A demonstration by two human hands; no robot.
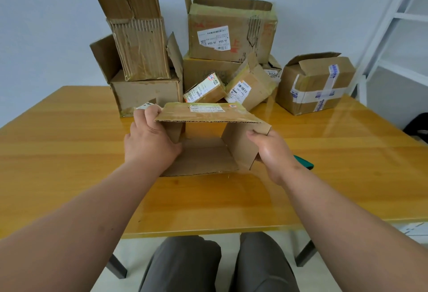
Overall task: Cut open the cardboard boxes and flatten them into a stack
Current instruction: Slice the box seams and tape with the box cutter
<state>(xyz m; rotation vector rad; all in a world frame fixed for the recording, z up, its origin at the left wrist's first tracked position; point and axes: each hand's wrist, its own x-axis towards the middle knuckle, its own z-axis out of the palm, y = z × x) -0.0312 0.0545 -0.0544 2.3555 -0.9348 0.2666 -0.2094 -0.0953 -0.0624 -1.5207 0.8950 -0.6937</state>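
Here an opened box (208,139), a cardboard sleeve with both ends open, is held over the middle of the yellow bench (69,152), its bottom panel lying on the wood and its labelled top panel raised. The left hand (150,139) grips the sleeve's 9 o'clock side, thumb curled over the edge of the top panel. The right hand (271,148) pinches the slanted wall at 3 o'clock, thumb on its inner face.

At 12 o'clock, against the wall, stands the pile of boxes: a tall ribbed box (139,46) on top of an open carton (146,92) at 11 o'clock, a large labelled carton (229,30) stacked on another at 12, two small tilted parcels (205,89) (249,88) in front of those, and a taped box (317,83) with blue-and-white tape at 2 o'clock.

Just beyond the right wrist, at 3 o'clock, a green object (304,163) lies partly hidden on the bench. White shelving (398,25) stands at the room's right edge.
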